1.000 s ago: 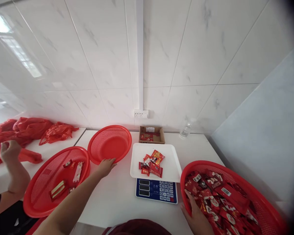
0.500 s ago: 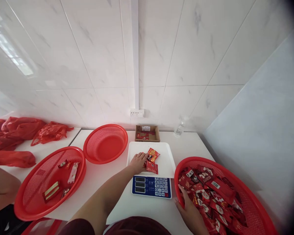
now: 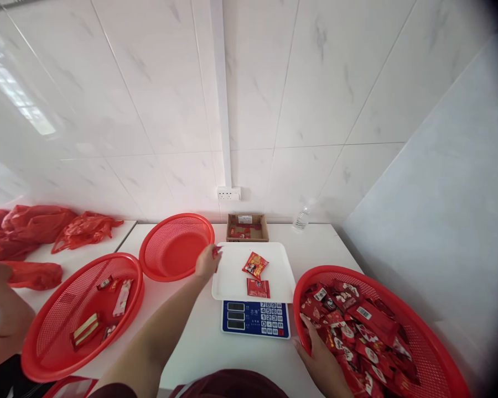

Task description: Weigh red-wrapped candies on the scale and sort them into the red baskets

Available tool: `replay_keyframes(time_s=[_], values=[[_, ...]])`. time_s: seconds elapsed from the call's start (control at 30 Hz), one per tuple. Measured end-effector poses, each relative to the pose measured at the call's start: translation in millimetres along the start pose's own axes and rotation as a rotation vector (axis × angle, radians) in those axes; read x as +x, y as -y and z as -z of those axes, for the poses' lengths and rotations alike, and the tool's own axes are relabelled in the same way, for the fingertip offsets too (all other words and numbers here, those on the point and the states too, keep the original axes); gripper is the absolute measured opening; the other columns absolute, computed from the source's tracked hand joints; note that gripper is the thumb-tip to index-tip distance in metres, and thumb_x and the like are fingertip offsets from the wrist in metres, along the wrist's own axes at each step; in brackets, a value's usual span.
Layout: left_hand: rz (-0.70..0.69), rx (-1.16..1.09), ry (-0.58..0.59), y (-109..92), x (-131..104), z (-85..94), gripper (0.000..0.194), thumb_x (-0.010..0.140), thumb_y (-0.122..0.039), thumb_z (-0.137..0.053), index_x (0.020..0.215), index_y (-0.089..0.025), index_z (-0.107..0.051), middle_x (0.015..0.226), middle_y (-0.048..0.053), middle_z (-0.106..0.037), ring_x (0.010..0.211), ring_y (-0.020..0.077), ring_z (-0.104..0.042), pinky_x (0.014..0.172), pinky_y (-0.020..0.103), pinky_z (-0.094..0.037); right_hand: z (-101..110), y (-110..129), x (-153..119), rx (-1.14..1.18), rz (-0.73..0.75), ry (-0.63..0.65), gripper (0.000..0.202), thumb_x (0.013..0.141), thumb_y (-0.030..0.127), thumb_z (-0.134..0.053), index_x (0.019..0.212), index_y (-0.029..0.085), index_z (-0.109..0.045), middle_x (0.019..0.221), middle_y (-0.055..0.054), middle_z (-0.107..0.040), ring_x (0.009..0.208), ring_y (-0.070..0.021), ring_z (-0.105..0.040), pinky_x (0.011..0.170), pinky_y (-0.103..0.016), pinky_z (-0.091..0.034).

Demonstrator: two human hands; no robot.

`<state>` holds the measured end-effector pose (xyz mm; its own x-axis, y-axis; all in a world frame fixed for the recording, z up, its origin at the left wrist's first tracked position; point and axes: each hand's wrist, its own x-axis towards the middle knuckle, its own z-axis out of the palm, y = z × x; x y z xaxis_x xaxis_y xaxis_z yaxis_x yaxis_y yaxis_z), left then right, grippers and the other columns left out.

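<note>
My left hand (image 3: 207, 263) is closed on a small red snack packet (image 3: 216, 251) at the left edge of the scale's white tray (image 3: 232, 276), beside the rim of an emptier red basket (image 3: 151, 260). Two snack packets lie on the tray: an orange-red one (image 3: 255, 265) and a dark red one (image 3: 258, 288). Below the tray shows the scale's blue keypad panel (image 3: 255, 319). At the right, my right hand (image 3: 321, 356) grips the near-left rim of a large red basket (image 3: 434, 340), with the thumb outside. Many red packets (image 3: 369, 337) fill it.
A red basket (image 3: 133, 315) with a few snacks stands at the left, near another person's arm (image 3: 4, 309). Red plastic bags (image 3: 37, 224) lie behind it. Along the wall are a cardboard box (image 3: 247, 228) and a clear bottle (image 3: 302, 218).
My left hand has moved left from the packets on the tray to its left edge, taking a red packet along. My right hand stays on the basket rim.
</note>
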<state>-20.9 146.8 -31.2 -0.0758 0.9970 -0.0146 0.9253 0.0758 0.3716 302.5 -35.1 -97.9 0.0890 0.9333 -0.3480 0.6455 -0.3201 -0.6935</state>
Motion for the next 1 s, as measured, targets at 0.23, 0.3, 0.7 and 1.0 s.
replay_keyframes(time_s=[0.23,0.3,0.7,1.0], values=[[0.23,0.088,-0.126,47,12,39.4,0.063,0.085,-0.049,-0.044,0.135,-0.013,-0.036,0.141,0.021,-0.039,0.128,0.0369,-0.037,0.099,0.052,-0.032,-1,-1,2,0.027,-0.014,0.011,0.076,0.077,0.049,-0.042,0.142,0.012,-0.027,0.143,-0.016,-0.041,0.131,-0.025,-0.039,0.105,-0.038,-0.036],[0.141,0.13,-0.088,33,8,25.8,0.065,0.085,-0.05,-0.043,0.138,-0.013,-0.033,0.148,0.019,-0.029,0.137,0.0343,-0.023,0.108,0.052,-0.02,-1,-1,2,0.016,-0.008,0.02,0.077,0.078,0.05,-0.041,0.143,0.012,-0.026,0.144,-0.015,-0.039,0.133,-0.0242,-0.037,0.107,-0.037,-0.034],[-0.553,0.11,0.428,-86,-25,-63.5,0.076,0.068,-0.067,-0.058,0.134,-0.032,-0.044,0.152,0.012,-0.021,0.134,0.0414,-0.022,0.104,0.06,-0.021,-1,0,2,0.021,-0.011,-0.025,0.073,0.078,0.047,-0.043,0.142,0.014,-0.031,0.142,-0.013,-0.043,0.132,-0.0228,-0.038,0.106,-0.035,-0.035],[-0.449,-0.072,0.104,-62,-17,-48.5,0.033,0.081,-0.016,-0.052,0.112,-0.025,-0.057,0.11,0.005,-0.057,0.097,0.0166,-0.057,0.085,0.031,-0.047,-3,-6,3,0.065,0.054,-0.05,0.07,0.079,0.043,-0.046,0.14,0.013,-0.034,0.141,-0.015,-0.044,0.13,-0.0244,-0.04,0.107,-0.038,-0.035]])
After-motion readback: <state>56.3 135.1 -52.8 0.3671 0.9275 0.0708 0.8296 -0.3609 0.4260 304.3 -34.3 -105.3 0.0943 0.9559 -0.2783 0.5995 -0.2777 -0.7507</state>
